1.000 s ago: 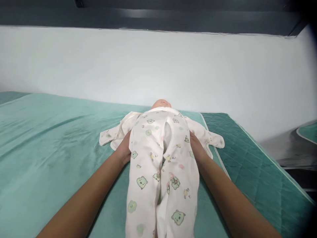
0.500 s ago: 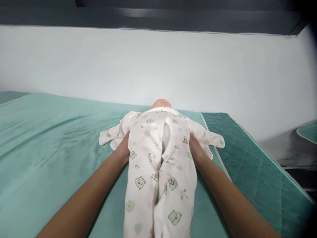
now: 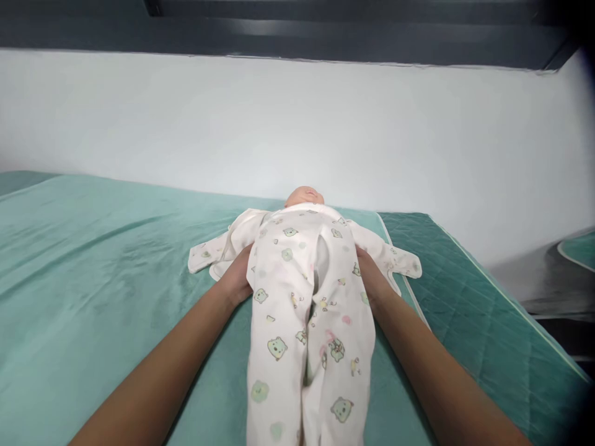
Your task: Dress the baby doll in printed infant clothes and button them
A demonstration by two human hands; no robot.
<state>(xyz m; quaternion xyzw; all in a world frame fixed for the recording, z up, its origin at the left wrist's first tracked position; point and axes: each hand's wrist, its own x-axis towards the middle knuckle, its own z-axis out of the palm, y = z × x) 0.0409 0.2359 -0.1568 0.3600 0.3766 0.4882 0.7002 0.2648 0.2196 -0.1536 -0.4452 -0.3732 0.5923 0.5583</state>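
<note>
A baby doll [image 3: 304,196] lies on its back with its head toward the wall. White baby trousers [image 3: 283,322] with an open crotch and a green bear print cover its front up to the chest. Out to both sides spread the sleeves of a matching white top [image 3: 207,253]. My left hand [image 3: 239,275] grips the trousers' left side near the waist. On the opposite side, my right hand [image 3: 369,272] grips them at about the same height. The fingers of both hands are mostly hidden by cloth.
Beneath the doll is a light green bed sheet [image 3: 106,266]. To the right lies a darker green quilted mat [image 3: 483,322] with pale edging. A white wall [image 3: 279,124] stands behind, and a dark beam [image 3: 325,31] runs across above.
The trousers have shifted slightly to the right, legs included. My left hand has moved a little right with them, while my right hand stays almost in place.
</note>
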